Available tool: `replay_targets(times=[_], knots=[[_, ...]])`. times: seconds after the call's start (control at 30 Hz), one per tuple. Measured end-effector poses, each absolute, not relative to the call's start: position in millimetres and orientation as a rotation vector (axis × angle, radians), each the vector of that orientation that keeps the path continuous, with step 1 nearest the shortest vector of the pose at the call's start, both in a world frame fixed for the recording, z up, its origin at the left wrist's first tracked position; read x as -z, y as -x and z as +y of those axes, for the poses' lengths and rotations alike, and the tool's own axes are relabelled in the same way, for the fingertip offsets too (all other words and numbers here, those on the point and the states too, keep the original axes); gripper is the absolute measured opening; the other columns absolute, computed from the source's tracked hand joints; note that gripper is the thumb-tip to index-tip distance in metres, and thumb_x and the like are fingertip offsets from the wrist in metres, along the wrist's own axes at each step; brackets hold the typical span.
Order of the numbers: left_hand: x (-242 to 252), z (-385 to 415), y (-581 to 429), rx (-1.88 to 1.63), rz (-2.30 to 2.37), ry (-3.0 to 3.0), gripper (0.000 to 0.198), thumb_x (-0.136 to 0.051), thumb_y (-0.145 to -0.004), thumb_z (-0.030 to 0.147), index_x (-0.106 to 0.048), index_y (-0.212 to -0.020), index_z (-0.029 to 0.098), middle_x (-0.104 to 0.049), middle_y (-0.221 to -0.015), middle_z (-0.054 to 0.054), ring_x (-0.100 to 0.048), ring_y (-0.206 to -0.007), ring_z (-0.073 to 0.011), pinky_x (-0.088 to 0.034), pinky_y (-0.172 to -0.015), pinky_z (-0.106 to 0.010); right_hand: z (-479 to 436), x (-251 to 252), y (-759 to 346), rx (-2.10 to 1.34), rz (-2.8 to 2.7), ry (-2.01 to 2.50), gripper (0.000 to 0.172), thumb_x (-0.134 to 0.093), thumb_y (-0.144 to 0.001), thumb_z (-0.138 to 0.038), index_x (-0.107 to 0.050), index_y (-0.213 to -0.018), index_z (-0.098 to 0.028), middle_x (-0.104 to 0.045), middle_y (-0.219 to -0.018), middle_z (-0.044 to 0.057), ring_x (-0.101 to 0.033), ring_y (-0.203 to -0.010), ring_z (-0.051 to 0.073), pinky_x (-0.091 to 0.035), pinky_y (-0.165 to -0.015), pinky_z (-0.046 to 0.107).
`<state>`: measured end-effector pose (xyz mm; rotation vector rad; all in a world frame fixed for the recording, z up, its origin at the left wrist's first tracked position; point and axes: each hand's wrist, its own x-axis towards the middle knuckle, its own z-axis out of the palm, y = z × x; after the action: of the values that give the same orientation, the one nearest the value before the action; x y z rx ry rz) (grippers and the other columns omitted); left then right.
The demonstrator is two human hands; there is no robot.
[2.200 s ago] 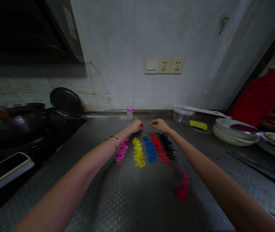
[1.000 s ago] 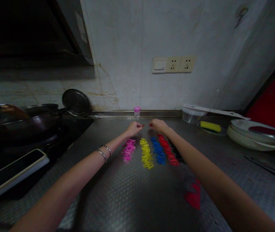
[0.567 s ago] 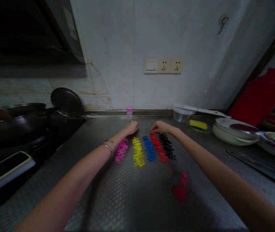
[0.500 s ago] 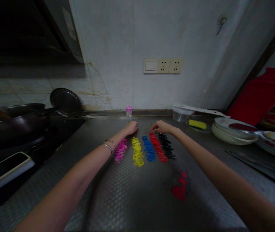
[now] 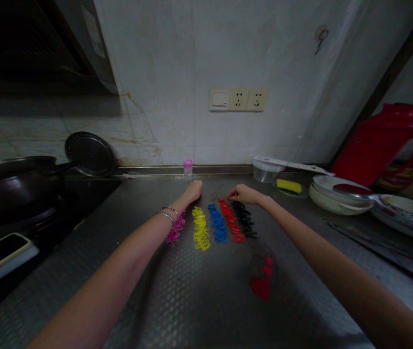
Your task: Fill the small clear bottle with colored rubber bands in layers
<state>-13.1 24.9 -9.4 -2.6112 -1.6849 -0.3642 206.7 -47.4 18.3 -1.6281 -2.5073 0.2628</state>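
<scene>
Rows of small thin bands, which look like little elastic hair ties, lie side by side on the metal counter (image 5: 177, 300): a pink row (image 5: 175, 231), a yellow row (image 5: 201, 230), a blue row (image 5: 218, 224), a red row (image 5: 233, 224) and a black row (image 5: 244, 219). My left hand (image 5: 193, 190), its fingers curled closed, rests just beyond the yellow row; my forearm partly covers the pink one. At the far end of the black row, my right hand (image 5: 242, 194) is pinched down. What either hand holds is hidden or too small to name.
Behind my left hand stands a small clear container with a pink lid (image 5: 188, 167). A plastic tub (image 5: 264, 172), yellow sponge (image 5: 288, 186), stacked bowls (image 5: 337, 201) and red jug (image 5: 376, 140) are right. Leftward are a wok (image 5: 17, 189) and phone-like device (image 5: 3, 259).
The whole view has shifted slightly, so things sit further left. My left hand has curled in and moved a little closer to the pink-lidded container; my right hand stays by the black row.
</scene>
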Motion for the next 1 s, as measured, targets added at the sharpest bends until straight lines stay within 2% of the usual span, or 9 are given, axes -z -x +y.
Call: replay_targets(times=[0.27, 0.47, 0.63, 0.77, 0.9, 1.0], knots=[[5, 23, 12, 0.48, -1.716, 2.591, 0.022, -0.046, -0.075, 0.01, -0.063, -0.089, 0.009, -0.063, -0.091, -0.018, -0.06, -0.087, -0.0214, -0.044, -0.076, -0.028, -50, -21, -212, -0.242, -2.485, 1.622, 0.024, -0.052, -0.075, -0.022, -0.07, -0.09, -0.019, -0.07, -0.083, 0.002, -0.063, -0.076, 0.015, -0.044, -0.065, 0.019], [3, 21, -8, 0.63, -1.6, 2.809, 0.02, -0.05, -0.07, 0.011, -0.069, -0.078, 0.011, -0.066, -0.076, -0.01, -0.059, -0.072, -0.0165, -0.044, -0.07, -0.025, -42, -24, -221, -0.157, -2.395, 1.576, 0.025, -0.051, -0.075, -0.023, -0.069, -0.091, -0.018, -0.07, -0.086, 0.003, -0.062, -0.077, 0.015, -0.044, -0.068, 0.021], [-3, 3, -22, 0.685, -1.494, 3.12, 0.022, -0.054, -0.068, 0.017, -0.07, -0.082, 0.01, -0.061, -0.056, -0.004, -0.052, -0.054, -0.0124, -0.041, -0.058, -0.023, -43, -27, -220, -0.167, -2.349, 1.542, 0.025, -0.05, -0.076, -0.022, -0.069, -0.091, -0.018, -0.07, -0.085, 0.003, -0.062, -0.076, 0.015, -0.045, -0.069, 0.022], [-6, -11, -22, 0.728, -1.528, 3.207, 0.028, -0.057, -0.065, 0.017, -0.069, -0.089, 0.01, -0.057, -0.052, 0.0, -0.048, -0.049, -0.0105, -0.039, -0.054, -0.021, -45, -29, -216, -0.16, -2.361, 1.535, 0.024, -0.051, -0.076, -0.022, -0.069, -0.09, -0.018, -0.07, -0.085, 0.003, -0.062, -0.077, 0.015, -0.046, -0.07, 0.022], [-10, -19, -9, 1.142, -1.508, 3.098, 0.025, -0.053, -0.069, 0.021, -0.067, -0.087, 0.011, -0.055, -0.054, 0.002, -0.046, -0.051, -0.0092, -0.035, -0.052, -0.02, -45, -34, -213, -0.107, -2.349, 1.55, 0.024, -0.051, -0.076, -0.024, -0.069, -0.091, -0.019, -0.069, -0.086, 0.003, -0.062, -0.077, 0.015, -0.046, -0.071, 0.023], [-15, -20, 16, 1.559, -1.581, 2.713, 0.023, -0.049, -0.073, 0.026, -0.064, -0.083, 0.011, -0.051, -0.054, 0.002, -0.044, -0.052, -0.0084, -0.033, -0.051, -0.019, -43, -42, -206, -0.025, -2.285, 1.595, 0.025, -0.051, -0.076, -0.025, -0.068, -0.094, -0.021, -0.068, -0.09, 0.003, -0.062, -0.081, 0.016, -0.046, -0.073, 0.024]])
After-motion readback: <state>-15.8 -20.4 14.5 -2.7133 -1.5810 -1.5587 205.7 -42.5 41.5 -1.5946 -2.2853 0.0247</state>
